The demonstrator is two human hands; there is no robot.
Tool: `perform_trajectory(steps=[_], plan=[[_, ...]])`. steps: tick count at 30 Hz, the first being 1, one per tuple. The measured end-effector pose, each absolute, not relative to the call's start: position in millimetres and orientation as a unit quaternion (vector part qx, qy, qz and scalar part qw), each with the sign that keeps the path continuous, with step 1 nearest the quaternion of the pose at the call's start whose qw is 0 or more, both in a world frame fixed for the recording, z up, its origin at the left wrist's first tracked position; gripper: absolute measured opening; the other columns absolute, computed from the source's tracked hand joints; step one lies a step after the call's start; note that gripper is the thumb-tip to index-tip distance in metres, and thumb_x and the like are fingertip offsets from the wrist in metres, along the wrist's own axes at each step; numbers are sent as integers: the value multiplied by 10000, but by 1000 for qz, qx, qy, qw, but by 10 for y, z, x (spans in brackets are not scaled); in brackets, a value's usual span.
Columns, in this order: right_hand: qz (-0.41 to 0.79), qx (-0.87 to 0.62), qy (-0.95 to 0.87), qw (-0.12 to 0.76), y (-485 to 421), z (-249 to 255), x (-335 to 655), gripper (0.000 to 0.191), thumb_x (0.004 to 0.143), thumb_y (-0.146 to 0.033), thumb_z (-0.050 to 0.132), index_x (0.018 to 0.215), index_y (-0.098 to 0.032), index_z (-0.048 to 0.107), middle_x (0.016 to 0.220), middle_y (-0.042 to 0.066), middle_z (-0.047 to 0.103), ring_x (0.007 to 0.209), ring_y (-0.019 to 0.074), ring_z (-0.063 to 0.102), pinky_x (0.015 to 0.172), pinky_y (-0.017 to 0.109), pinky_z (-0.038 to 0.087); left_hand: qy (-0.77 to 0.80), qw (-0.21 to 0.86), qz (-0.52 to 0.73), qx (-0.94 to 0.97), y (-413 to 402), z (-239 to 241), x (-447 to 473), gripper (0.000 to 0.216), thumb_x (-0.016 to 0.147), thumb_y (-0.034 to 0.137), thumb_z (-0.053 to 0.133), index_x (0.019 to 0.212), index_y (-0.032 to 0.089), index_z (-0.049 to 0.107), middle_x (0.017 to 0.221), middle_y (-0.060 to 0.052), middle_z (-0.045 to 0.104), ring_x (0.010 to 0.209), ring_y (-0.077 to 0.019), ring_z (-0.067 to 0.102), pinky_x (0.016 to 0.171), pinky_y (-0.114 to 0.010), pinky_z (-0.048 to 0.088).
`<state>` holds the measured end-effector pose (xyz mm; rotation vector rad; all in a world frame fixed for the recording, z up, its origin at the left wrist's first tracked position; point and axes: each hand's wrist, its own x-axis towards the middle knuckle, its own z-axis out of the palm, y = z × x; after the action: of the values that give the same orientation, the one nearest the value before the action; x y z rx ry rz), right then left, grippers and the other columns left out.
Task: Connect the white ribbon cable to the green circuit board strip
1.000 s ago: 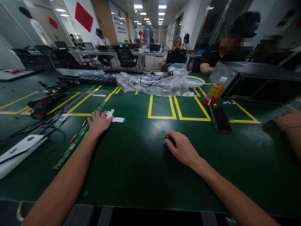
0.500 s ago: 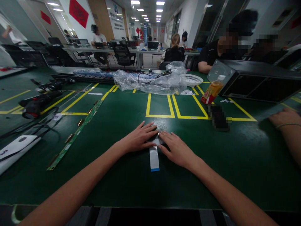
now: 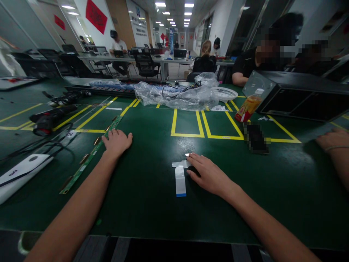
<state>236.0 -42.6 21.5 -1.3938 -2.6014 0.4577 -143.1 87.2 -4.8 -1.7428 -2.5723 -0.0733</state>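
Note:
A white flat ribbon cable (image 3: 180, 181) with a blue end lies bent on the green table, part of it hidden under my right hand (image 3: 209, 174). This hand rests flat with its fingers stretched out over the cable's upper part. Away to the left, my left hand (image 3: 116, 142) is open, fingers spread, with its fingertips at a long, narrow green circuit board (image 3: 88, 160). Several copper-coloured connectors stick out along the board's left edge. Whether the fingertips touch the board I cannot tell.
Cables and a white device (image 3: 24, 173) lie at the left. Clear plastic wrap (image 3: 177, 96), a white basket (image 3: 225, 94), a drink bottle (image 3: 248, 106) and a black case (image 3: 297, 94) stand further back. Another person's hand (image 3: 331, 140) rests at the right edge.
My left hand has left the ribbon cable and moved left to the circuit board, uncovering the cable's upper part. My right hand has stayed on the cable.

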Motion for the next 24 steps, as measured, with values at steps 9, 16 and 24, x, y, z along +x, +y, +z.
perform_trajectory(steps=[9, 16, 24], plan=[[152, -457, -871, 100, -420, 207, 2379, 546, 992, -369, 526, 1485, -135, 500, 1546, 163, 483, 1438, 303, 433, 1190, 530, 347, -815, 24, -33, -578, 922, -128, -1509, 807, 953, 552, 322, 1429, -85, 464, 1493, -327, 440, 1396, -423, 429, 1115, -540, 366], [147, -454, -875, 77, -430, 197, 2370, 562, 989, -360, 535, 1495, -120, 483, 1572, 170, 443, 1461, 318, 391, 1200, 548, 322, -835, 6, -4, -551, 931, -68, -1529, 839, 955, 592, 283, 1415, -77, 497, 1463, -334, 472, 1373, -457, 436, 1098, -609, 341], [149, -453, -876, 68, -432, 213, 2377, 553, 991, -365, 525, 1496, -143, 483, 1581, 158, 437, 1466, 308, 385, 1201, 536, 320, -842, -17, -61, -535, 881, -16, -1550, 787, 947, 544, 323, 1384, -80, 518, 1400, -372, 502, 1293, -496, 498, 1045, -643, 386]])
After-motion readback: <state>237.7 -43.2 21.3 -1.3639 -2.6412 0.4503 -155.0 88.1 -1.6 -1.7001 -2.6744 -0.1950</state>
